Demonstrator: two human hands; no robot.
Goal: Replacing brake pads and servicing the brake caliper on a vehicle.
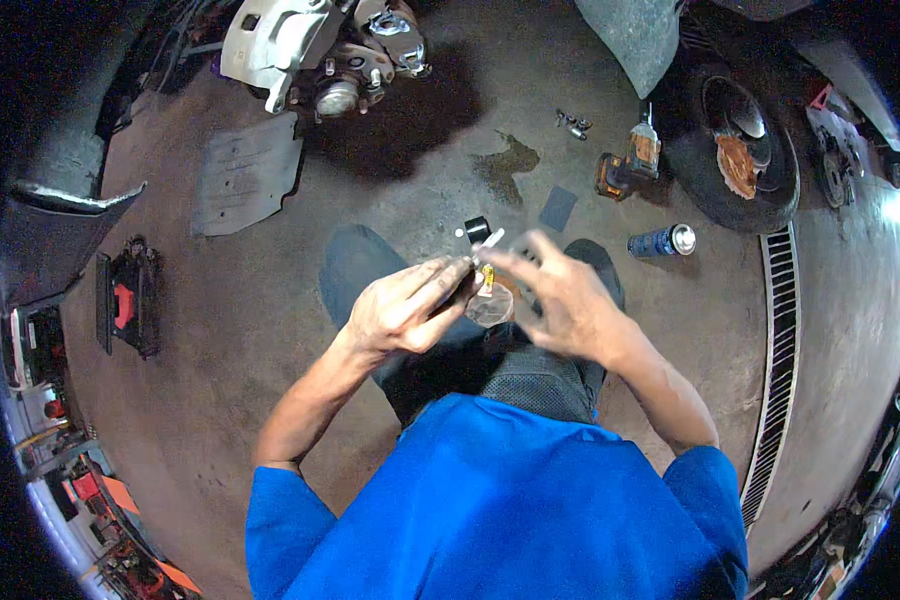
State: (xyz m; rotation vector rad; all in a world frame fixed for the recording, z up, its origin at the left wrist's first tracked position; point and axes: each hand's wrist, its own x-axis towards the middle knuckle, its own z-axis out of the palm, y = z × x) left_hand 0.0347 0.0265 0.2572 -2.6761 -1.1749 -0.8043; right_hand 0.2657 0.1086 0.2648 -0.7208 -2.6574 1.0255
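My left hand (pixel 410 305) is closed, its fingertips pinching a small pale piece (pixel 478 254), too small to make out. My right hand (pixel 565 300) is blurred, fingers apart, its index fingertip near that piece. A thin white item (pixel 493 238) juts up beside the fingertips. Just beyond lies a black cylinder (pixel 476 228). Below, between my hands, are a small yellow item (pixel 488 279) and a clear, round, dish-like object (pixel 490 308), partly hidden.
A brake assembly (pixel 335 90) hangs ahead. A grey panel (pixel 248 175), orange-black power tool (pixel 611 174), spray can (pixel 658 241), sandpaper-like sheet (pixel 558 206) and small metal parts (pixel 572 124) lie around me. A tyre (pixel 695 185) and floor grate (pixel 778 330) are right; a black-red case (pixel 120 300), left.
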